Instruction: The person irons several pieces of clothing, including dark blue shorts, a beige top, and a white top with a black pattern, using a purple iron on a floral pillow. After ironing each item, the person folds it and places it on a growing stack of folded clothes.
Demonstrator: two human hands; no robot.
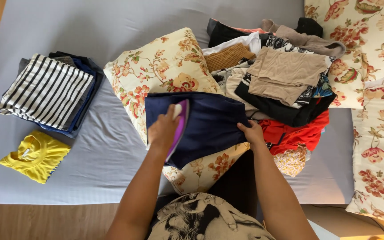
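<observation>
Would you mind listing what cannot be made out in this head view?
- Purple iron: body mostly hidden by the left hand.
- Navy garment: its kind is unclear, folded on the floral pillow.
- Clothes pile: lower items buried.
- Floral duvet: cut off by the right edge.

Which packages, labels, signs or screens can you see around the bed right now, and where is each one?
No packages, signs or screens are in view.
Small white neck label: inside the collar of the folded yellow T-shirt, near the left edge of the grey mattress; a small pale patch, too small to see more.
Nothing label-like shows on the purple iron under the left hand or on the navy cloth held by the right hand.
</observation>
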